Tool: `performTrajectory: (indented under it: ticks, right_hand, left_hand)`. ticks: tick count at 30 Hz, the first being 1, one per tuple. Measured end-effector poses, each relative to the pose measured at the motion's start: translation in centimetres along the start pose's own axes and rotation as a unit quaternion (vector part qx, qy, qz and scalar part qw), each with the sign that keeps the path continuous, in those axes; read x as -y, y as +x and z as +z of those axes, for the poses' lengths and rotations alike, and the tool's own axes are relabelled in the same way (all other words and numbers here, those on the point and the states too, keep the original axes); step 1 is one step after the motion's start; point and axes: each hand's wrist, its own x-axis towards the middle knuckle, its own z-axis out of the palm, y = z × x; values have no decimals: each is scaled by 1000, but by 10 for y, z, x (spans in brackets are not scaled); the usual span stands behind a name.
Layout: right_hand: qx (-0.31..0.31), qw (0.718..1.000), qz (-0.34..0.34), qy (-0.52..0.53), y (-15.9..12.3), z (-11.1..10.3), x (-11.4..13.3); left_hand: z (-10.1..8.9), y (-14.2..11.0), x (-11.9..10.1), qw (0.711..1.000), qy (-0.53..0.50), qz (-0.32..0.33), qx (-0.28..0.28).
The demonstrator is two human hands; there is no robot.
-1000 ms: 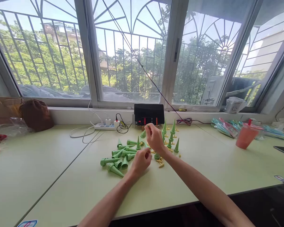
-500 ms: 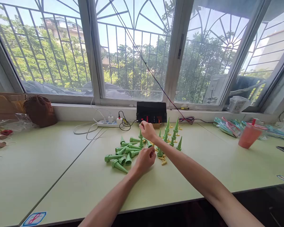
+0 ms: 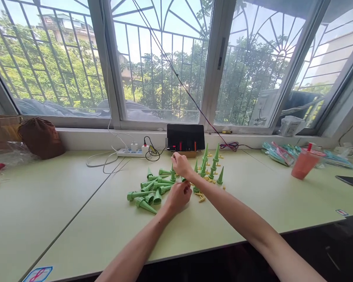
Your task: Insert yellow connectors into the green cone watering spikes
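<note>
My right hand (image 3: 181, 165) is closed, its fingertips pinched at the tip of an upright green watering spike (image 3: 172, 174). Just nearer to me, my left hand (image 3: 179, 194) has its fingers curled together; whatever they hold is hidden. A bit of another green spike shows between the two hands. To the left lies a loose pile of green spikes (image 3: 148, 192), cone-shaped with wide ribbed caps. Several more green spikes (image 3: 214, 162) stand upright to the right, some stacked. Small yellow T-shaped pieces (image 3: 201, 198) lie around them, partly behind my right forearm.
A black screen device (image 3: 185, 137) stands at the back against the sill. Left of it are a power strip (image 3: 132, 152) and cables. On the right are a red cup (image 3: 306, 163) with a straw, plastic packets (image 3: 278, 152) and a dark flat object (image 3: 350, 181). A brown bag (image 3: 41, 138) sits far left.
The view has shifted slightly, so everything sits a little further left. Both hands keep nearly the same pose. The green spike between them is now more covered.
</note>
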Motion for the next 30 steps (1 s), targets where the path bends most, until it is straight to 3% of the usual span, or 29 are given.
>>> performTrajectory:
  ticks: [14, 18, 23, 27, 30]
  right_hand:
    - [12, 999, 3, 41, -1, -3, -3]
    - [0, 998, -26, 55, -2, -25, 5]
    - [-22, 996, -87, 30, -13, -69, 16]
    - [-8, 996, -82, -20, -30, -99, 8]
    - [-5, 997, -62, -50, -46, -110, -7]
  left_hand:
    - [0, 1, 2, 1000, -4, -8, 1]
    - [-1, 1, 1, 1000, -1, -4, 6]
    - [-2, 1, 3, 1000, -4, -21, -20]
    - [-2, 3, 7, 997, -6, -41, -65]
    - [-3, 4, 9, 996, -6, -46, -82]
